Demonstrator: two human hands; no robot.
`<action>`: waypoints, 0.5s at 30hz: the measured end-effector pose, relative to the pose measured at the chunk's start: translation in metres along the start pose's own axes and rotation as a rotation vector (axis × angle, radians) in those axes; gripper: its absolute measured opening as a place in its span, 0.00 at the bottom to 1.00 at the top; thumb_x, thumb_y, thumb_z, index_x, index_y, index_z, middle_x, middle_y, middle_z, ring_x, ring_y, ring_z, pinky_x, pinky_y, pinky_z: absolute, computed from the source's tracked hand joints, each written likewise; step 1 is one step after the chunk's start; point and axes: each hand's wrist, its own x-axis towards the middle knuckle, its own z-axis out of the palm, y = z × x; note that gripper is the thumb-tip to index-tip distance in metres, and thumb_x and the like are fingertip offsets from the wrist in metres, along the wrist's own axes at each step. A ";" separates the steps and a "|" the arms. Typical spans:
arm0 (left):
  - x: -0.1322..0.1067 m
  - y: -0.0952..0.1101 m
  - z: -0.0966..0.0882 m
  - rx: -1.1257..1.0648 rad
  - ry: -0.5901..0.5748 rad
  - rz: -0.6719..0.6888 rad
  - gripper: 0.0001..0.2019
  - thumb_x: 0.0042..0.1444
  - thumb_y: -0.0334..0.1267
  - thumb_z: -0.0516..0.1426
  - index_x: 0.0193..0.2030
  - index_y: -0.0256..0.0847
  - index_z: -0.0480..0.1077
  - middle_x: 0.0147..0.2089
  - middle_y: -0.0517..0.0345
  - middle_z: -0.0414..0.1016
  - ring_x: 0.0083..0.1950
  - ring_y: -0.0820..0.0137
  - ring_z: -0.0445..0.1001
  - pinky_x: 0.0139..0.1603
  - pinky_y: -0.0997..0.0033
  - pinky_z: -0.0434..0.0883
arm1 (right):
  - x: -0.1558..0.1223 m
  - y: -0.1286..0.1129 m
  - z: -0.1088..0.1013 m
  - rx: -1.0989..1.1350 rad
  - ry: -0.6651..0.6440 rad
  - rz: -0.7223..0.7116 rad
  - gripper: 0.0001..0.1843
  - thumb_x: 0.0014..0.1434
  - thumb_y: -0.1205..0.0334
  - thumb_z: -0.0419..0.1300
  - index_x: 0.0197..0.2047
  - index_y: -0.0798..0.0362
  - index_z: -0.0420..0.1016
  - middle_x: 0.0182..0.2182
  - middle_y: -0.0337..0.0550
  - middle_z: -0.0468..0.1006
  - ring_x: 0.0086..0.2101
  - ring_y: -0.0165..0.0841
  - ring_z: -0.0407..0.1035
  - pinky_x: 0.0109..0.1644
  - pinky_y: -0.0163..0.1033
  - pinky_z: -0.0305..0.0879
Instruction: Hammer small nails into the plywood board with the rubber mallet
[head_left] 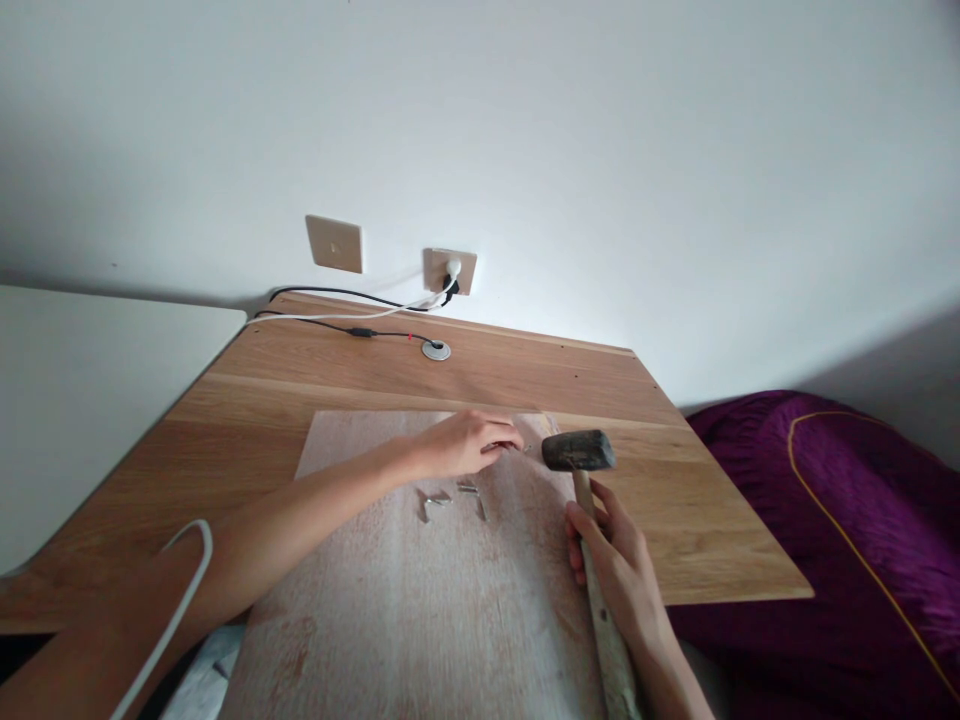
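My right hand (611,545) is wrapped round the wooden handle of a hammer (577,451), whose dark head is level with the upper right part of a thin wooden board (390,590). The hammer head is just right of my left hand (480,442). Fingers of that left hand are pinched near the board's far edge, on what looks like a small nail (528,448); only its end shows. Several loose silver nails (439,500) lie on the board below my left hand.
The board rests on a wooden table (712,530) against a white wall. Black and white cables run along its back to a wall socket (450,271) and a round grommet (436,350). A white surface (90,400) adjoins at left; purple fabric (765,480) lies at right. A white cord (180,600) crosses my left arm.
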 end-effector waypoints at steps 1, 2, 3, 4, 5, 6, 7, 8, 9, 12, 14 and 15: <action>0.000 0.000 0.000 0.004 0.003 0.003 0.14 0.64 0.21 0.56 0.49 0.39 0.78 0.49 0.52 0.81 0.47 0.68 0.79 0.50 0.69 0.72 | 0.000 0.000 0.000 0.000 -0.001 -0.003 0.36 0.56 0.35 0.64 0.56 0.54 0.68 0.17 0.28 0.69 0.16 0.29 0.62 0.18 0.34 0.62; 0.000 0.000 0.001 0.008 0.008 0.005 0.14 0.64 0.22 0.56 0.49 0.39 0.78 0.48 0.52 0.81 0.47 0.68 0.79 0.50 0.69 0.72 | 0.000 0.000 0.000 -0.001 -0.001 -0.005 0.36 0.56 0.35 0.64 0.56 0.54 0.68 0.17 0.28 0.69 0.16 0.29 0.62 0.18 0.34 0.62; 0.000 0.000 0.001 0.010 0.011 0.004 0.14 0.64 0.22 0.56 0.49 0.39 0.78 0.48 0.52 0.81 0.47 0.68 0.79 0.50 0.69 0.72 | 0.000 0.000 0.000 -0.003 -0.001 -0.007 0.36 0.56 0.35 0.63 0.56 0.54 0.68 0.17 0.28 0.68 0.16 0.30 0.62 0.18 0.34 0.62; 0.000 0.000 0.001 0.010 0.012 0.003 0.14 0.64 0.22 0.57 0.49 0.39 0.78 0.48 0.52 0.81 0.47 0.68 0.79 0.50 0.70 0.72 | 0.000 0.001 0.000 -0.006 -0.002 -0.008 0.36 0.56 0.35 0.63 0.56 0.54 0.68 0.17 0.28 0.68 0.16 0.30 0.62 0.18 0.34 0.61; 0.000 0.000 0.000 0.008 0.012 0.002 0.14 0.64 0.22 0.57 0.49 0.40 0.78 0.47 0.52 0.82 0.46 0.68 0.79 0.49 0.70 0.72 | 0.000 0.001 0.000 -0.009 -0.002 -0.009 0.36 0.56 0.35 0.63 0.56 0.54 0.67 0.16 0.28 0.68 0.15 0.30 0.62 0.17 0.34 0.61; 0.000 0.000 0.000 0.006 0.010 0.002 0.14 0.63 0.22 0.57 0.49 0.40 0.78 0.47 0.53 0.82 0.46 0.68 0.79 0.49 0.70 0.72 | 0.001 0.002 0.000 -0.010 -0.001 -0.010 0.36 0.56 0.35 0.63 0.56 0.54 0.67 0.16 0.27 0.68 0.15 0.30 0.62 0.17 0.34 0.61; 0.000 0.000 0.000 0.005 0.011 0.004 0.13 0.64 0.21 0.57 0.49 0.39 0.78 0.47 0.53 0.82 0.46 0.68 0.79 0.49 0.70 0.72 | 0.001 0.002 0.000 -0.010 -0.001 -0.011 0.36 0.56 0.35 0.63 0.56 0.54 0.67 0.16 0.27 0.67 0.15 0.30 0.62 0.17 0.34 0.61; 0.000 0.001 0.001 0.004 0.012 0.007 0.13 0.64 0.22 0.57 0.49 0.39 0.78 0.47 0.52 0.81 0.46 0.68 0.79 0.49 0.70 0.72 | 0.001 0.002 0.000 -0.012 -0.002 -0.014 0.35 0.57 0.35 0.63 0.56 0.54 0.67 0.16 0.27 0.67 0.15 0.30 0.62 0.17 0.34 0.61; 0.000 0.001 0.001 0.004 0.015 0.009 0.13 0.64 0.22 0.57 0.49 0.39 0.78 0.47 0.52 0.81 0.46 0.68 0.79 0.49 0.70 0.72 | 0.001 0.003 0.000 -0.012 -0.003 -0.017 0.35 0.57 0.36 0.63 0.56 0.54 0.68 0.16 0.27 0.67 0.15 0.30 0.62 0.18 0.34 0.61; -0.001 0.001 0.002 0.006 0.022 0.007 0.13 0.64 0.22 0.56 0.49 0.38 0.77 0.47 0.51 0.80 0.47 0.67 0.78 0.49 0.69 0.72 | 0.001 0.003 0.000 -0.006 -0.005 -0.015 0.35 0.57 0.36 0.63 0.56 0.53 0.68 0.17 0.28 0.68 0.16 0.30 0.63 0.18 0.34 0.62; -0.001 0.001 0.003 0.014 0.024 -0.004 0.14 0.63 0.21 0.55 0.50 0.39 0.77 0.48 0.51 0.79 0.47 0.67 0.77 0.50 0.68 0.72 | 0.000 0.002 0.000 -0.002 -0.001 -0.008 0.35 0.56 0.35 0.64 0.56 0.53 0.69 0.18 0.28 0.69 0.16 0.30 0.63 0.18 0.34 0.61; -0.001 0.002 0.004 0.020 0.023 -0.011 0.16 0.61 0.21 0.55 0.50 0.39 0.76 0.48 0.51 0.79 0.47 0.67 0.77 0.50 0.68 0.72 | 0.000 0.002 0.000 -0.001 0.001 -0.006 0.36 0.56 0.35 0.64 0.56 0.52 0.69 0.18 0.28 0.69 0.16 0.30 0.63 0.17 0.34 0.61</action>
